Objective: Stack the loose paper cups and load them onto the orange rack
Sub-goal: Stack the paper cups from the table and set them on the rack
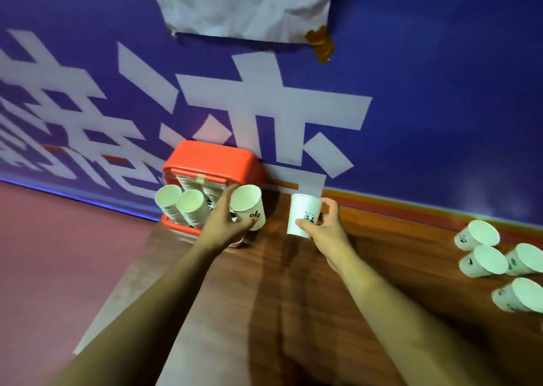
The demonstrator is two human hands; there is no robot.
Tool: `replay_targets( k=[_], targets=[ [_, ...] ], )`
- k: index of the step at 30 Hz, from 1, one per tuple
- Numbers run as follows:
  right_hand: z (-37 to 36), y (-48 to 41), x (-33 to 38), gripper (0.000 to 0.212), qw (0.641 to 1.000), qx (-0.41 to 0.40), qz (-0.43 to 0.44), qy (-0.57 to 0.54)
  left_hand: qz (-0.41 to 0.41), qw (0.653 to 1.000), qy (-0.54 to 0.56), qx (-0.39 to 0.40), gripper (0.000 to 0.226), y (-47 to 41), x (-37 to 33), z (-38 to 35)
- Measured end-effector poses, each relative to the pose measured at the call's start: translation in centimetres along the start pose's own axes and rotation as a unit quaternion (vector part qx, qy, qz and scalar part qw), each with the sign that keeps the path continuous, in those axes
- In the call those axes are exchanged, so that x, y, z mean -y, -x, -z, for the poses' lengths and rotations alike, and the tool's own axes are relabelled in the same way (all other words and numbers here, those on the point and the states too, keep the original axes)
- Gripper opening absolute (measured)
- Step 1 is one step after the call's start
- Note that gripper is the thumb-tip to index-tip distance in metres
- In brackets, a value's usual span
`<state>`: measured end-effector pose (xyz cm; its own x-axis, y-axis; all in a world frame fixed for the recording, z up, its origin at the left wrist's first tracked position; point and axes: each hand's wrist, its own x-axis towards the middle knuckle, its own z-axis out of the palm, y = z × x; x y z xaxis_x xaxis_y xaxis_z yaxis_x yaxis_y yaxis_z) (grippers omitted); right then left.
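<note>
Gripped one white paper cup (304,213) in right hand (323,227) above wooden bench (293,297). Steadied another, cup at rack (249,206), with left hand (226,221) beside orange plastic rack (205,159). Probably light, crushable; best held mid-wall.

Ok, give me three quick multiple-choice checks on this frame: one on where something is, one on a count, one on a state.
1. Where do the loose cups lie?
A. far right of the table
B. on the floor
C. inside the rack

2. How many loose cups show fully there?
A. one
B. four
C. nine

3. The right hand is:
A. empty
B. holding one cup
C. holding the rack

Answers: 1 A, they lie by the right edge, away from the orange rack. 2 B, four show. 3 B, fingers wrap a single cup.
</note>
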<state>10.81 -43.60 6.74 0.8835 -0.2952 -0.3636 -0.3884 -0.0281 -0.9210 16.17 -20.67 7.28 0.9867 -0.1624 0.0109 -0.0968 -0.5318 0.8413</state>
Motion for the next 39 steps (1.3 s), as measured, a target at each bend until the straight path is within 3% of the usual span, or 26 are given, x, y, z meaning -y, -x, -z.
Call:
replay_targets(
  k=[8, 17, 23, 27, 30, 34, 39],
  targets=[
    [-6.9, 0.3, 0.6, 0.068, 1.0, 0.01, 0.01, 0.018, 0.007, 0.992, -0.097, -0.081, 0.084, -2.0, 4.8, 3.4],
    [-9.9, -1.7, 0.0, 0.072, 1.0, 0.001, 0.017, 0.001, -0.004, 0.989, -0.145, -0.042, 0.082, -4.3, 8.3, 2.5],
    [-11.4, -2.3, -0.4, 0.072, 0.999, 0.001, 0.041, 0.005, -0.038, 0.982, -0.184, 0.007, 0.095, -4.9, 10.1, 1.9],
    [-12.4, -2.7, -0.1, 0.085, 0.997, 0.01, 0.069, 0.021, -0.063, 0.993, -0.102, 0.006, 0.062, -4.2, 9.2, 3.2],
    [-13.8, -3.4, 0.5, 0.088, 0.996, 0.048, 0.073, 0.037, -0.018, 0.999, 0.044, -0.016, 0.037, -3.8, 8.0, 4.8],
    [-16.1, -4.3, 1.2, 0.077, 0.991, 0.086, 0.08, 0.066, 0.005, 0.985, 0.162, 0.049, 0.032, -4.3, 7.0, 6.2],
    [-17.6, -4.7, 2.7, 0.065, 0.985, 0.124, 0.074, 0.089, 0.017, 0.984, 0.174, 0.017, 0.038, -5.1, 8.7, 7.3]
  ],
)
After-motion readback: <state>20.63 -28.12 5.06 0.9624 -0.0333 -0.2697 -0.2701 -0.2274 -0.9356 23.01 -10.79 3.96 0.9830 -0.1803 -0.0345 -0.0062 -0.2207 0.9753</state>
